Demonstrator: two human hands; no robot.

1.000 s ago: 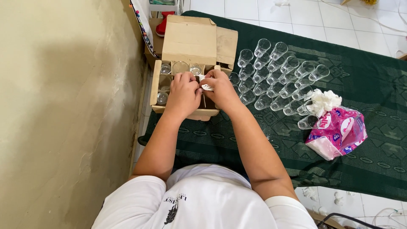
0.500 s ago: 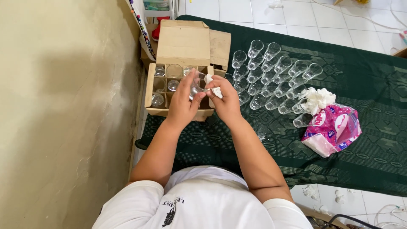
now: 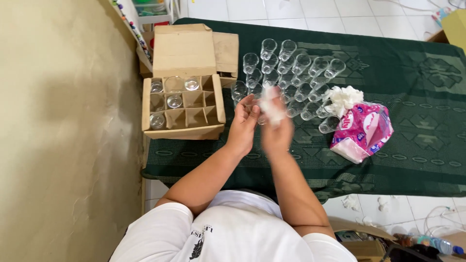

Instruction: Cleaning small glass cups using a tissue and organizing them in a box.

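1. A plain beige wall [image 3: 58, 121] fills the left side of the frame.
2. White floor tiles [image 3: 291, 9] show along the top and at the lower right.
3. A dark green patterned carpet [image 3: 417, 155] covers the middle.

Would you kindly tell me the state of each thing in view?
Box: open, flaps back, four glasses in its cells, other cells empty.
Left hand: holds a glass.
Right hand: blurred, holding a white tissue.
Glasses: rows on the green cloth.
Tissue pack: open, tissue sticking out.
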